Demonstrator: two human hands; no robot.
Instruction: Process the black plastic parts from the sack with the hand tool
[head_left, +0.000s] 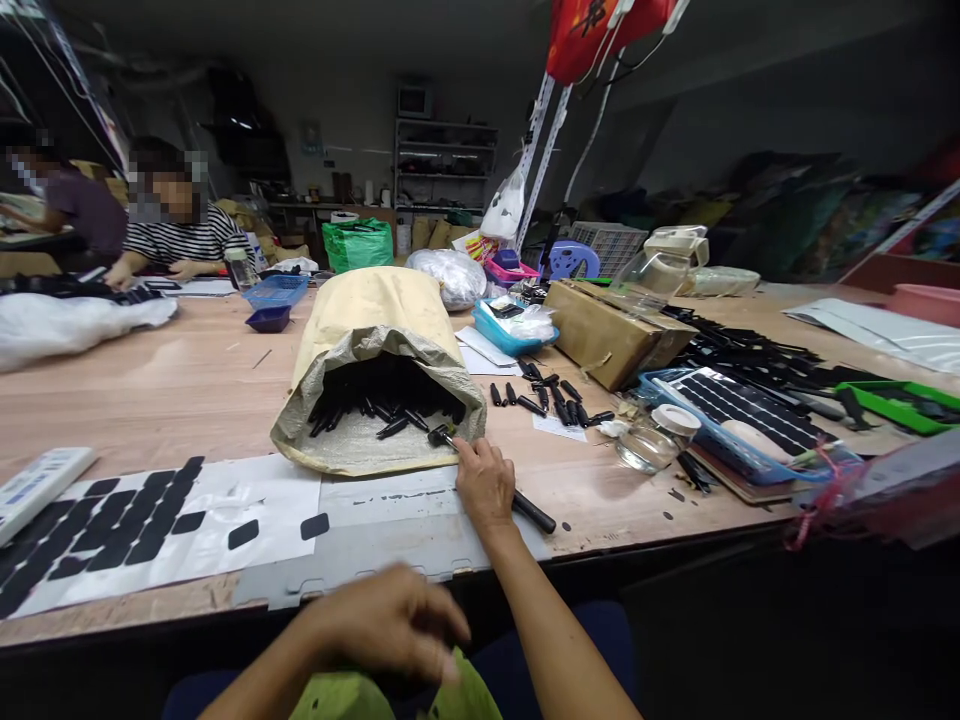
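My right hand [486, 485] is closed around the shaft of a hammer [534, 512] near the table's front edge. The black grip sticks out to the right of the hand, and the dark head is at the lower right of a sack's mouth. The large yellowish woven sack [379, 300] lies on its side, opening towards me, with many slim black pieces [394, 428] inside. Below the table edge, over my lap, my left hand [397, 620] is blurred by motion. Its fingers look loosely apart, and nothing shows in them.
Black rounded patches [154, 510] lie on a white sheet at left. Right of the sack are loose black pieces [559, 400], a cardboard box [600, 335], a lidded clear jar [652, 440] and a blue basket [739, 425]. A person [184, 235] sits across at far left.
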